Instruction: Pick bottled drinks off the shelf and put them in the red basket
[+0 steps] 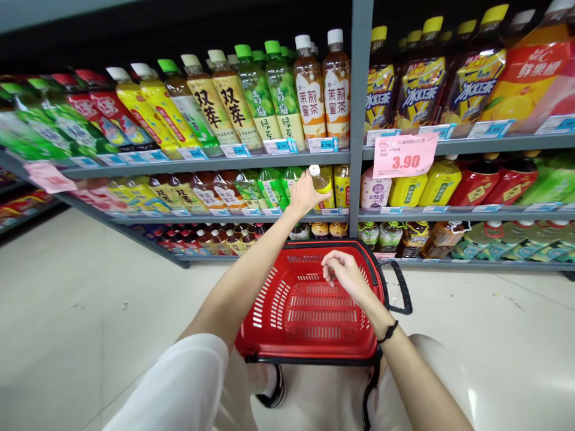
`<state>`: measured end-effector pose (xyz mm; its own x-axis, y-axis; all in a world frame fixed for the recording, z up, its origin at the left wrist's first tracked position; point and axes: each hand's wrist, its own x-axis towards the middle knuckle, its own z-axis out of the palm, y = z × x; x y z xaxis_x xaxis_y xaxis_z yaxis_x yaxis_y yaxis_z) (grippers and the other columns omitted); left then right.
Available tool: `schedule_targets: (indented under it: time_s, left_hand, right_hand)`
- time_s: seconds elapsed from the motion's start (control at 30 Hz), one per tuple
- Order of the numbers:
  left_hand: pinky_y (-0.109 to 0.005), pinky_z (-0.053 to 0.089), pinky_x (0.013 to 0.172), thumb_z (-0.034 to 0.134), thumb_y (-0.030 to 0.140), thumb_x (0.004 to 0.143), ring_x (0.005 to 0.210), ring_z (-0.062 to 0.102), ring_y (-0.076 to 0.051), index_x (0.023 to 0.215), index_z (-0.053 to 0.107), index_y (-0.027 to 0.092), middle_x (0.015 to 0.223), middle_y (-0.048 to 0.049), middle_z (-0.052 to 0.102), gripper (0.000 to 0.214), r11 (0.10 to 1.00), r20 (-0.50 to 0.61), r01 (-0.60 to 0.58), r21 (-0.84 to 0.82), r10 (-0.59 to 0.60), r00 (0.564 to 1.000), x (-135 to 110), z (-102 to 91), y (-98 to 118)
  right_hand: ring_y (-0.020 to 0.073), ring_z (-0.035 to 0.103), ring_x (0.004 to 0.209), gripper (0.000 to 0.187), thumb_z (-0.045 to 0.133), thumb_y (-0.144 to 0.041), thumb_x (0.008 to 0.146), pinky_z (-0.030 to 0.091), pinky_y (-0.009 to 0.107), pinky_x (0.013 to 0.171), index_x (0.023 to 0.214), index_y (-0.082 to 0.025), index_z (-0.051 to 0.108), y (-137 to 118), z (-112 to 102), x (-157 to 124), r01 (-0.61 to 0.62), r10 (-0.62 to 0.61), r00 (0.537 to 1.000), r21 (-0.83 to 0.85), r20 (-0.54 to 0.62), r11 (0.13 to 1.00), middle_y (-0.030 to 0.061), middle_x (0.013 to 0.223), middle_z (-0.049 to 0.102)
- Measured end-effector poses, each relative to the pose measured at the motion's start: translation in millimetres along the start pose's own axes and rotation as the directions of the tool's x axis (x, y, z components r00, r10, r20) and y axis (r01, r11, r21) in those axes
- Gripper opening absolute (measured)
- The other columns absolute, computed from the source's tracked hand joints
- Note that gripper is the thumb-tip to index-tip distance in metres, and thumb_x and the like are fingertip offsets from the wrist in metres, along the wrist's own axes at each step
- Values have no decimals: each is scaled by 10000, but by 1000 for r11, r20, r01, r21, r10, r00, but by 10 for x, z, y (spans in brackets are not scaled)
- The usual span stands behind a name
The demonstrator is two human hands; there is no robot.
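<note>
My left hand reaches to the middle shelf and is wrapped round a yellow-labelled drink bottle with a white cap. The bottle stands near the shelf's right upright, beside another yellow bottle. Over the red shopping basket hangs my right hand, its fingers loosely curled with nothing visible in them. A black band circles that wrist. The basket sits on the floor between my legs, and only its slotted red walls and bottom show inside.
Tea bottles line the upper shelf, with price tags along its edge. A grey upright divides the shelving. To its right hangs a pink price sign. Smaller bottles fill the bottom shelf. The basket's black handle sticks out rightward.
</note>
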<state>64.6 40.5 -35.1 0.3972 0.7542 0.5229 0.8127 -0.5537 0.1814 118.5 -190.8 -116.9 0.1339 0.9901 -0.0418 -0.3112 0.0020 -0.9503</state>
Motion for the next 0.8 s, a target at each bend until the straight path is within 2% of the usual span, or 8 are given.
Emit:
schedule_targets:
  time_s: [0.1,0.2,0.27,0.37,0.5,0.67,0.73,0.8]
  left_hand:
    - [-352,556,927,799,622,846,1230,702,-355,1445,508,171,1493,-184,598,804,999,-6,-40,-30,40,999,-264,22,16]
    - [-332,567,922,777,614,885,1265,690,-327,1492,477,168,1544,-175,568,811,999,-52,9,-50,-12,999,-401,71,-24]
    - [-338,562,954,783,611,882,1293,678,-337,1510,474,148,1547,-182,574,839,999,-59,23,-37,-26,998,-366,82,-60]
    - [-359,562,963,808,630,853,1276,684,-361,1516,491,120,1534,-196,594,894,999,-66,-42,-19,40,997,-217,-12,-86]
    - [-384,571,974,850,653,791,1217,708,-374,1443,571,144,1424,-184,680,873,992,-131,-114,-63,105,986,-154,-435,-78]
    - [-440,594,1037,925,650,662,1073,751,-343,1282,693,160,1180,-125,770,823,913,-262,-179,-368,83,961,-558,-1163,-190]
    - [-439,635,965,919,668,660,1015,766,-327,1239,715,165,1123,-108,785,794,792,-194,-159,-590,52,980,-805,-1323,-293]
    - [-418,662,908,901,680,684,1016,778,-313,1224,716,181,1143,-107,791,758,600,-38,-76,-796,76,996,-1055,-1344,-416]
  right_hand:
    - [106,533,475,133,591,-323,715,413,208,435,751,-202,631,4,37,22,2,-2,1000,5,4,1000,-26,557,640]
    - [107,537,481,123,585,-300,717,410,205,434,759,-200,644,19,71,41,-1,1,1000,10,2,1000,-28,557,645]
    - [108,538,480,123,583,-292,715,401,202,426,758,-197,650,28,88,53,-6,6,1000,12,-5,1000,-31,552,642]
    - [112,538,473,114,589,-283,709,393,202,419,741,-194,653,39,97,82,-9,10,1000,14,-21,1000,-24,548,642]
    - [125,544,486,119,625,-285,702,415,221,433,763,-188,657,66,67,163,26,-19,993,58,-113,998,-1,576,649]
    - [176,664,676,265,637,-411,769,546,272,599,944,-211,649,53,51,228,91,-31,955,190,-296,978,70,806,762]
    - [237,721,790,388,611,-563,817,586,335,661,997,-221,657,16,103,183,47,13,979,289,-204,956,111,911,787]
    - [300,741,891,526,586,-708,831,590,379,664,1033,-231,678,-10,192,89,-84,77,996,379,35,922,134,972,790]
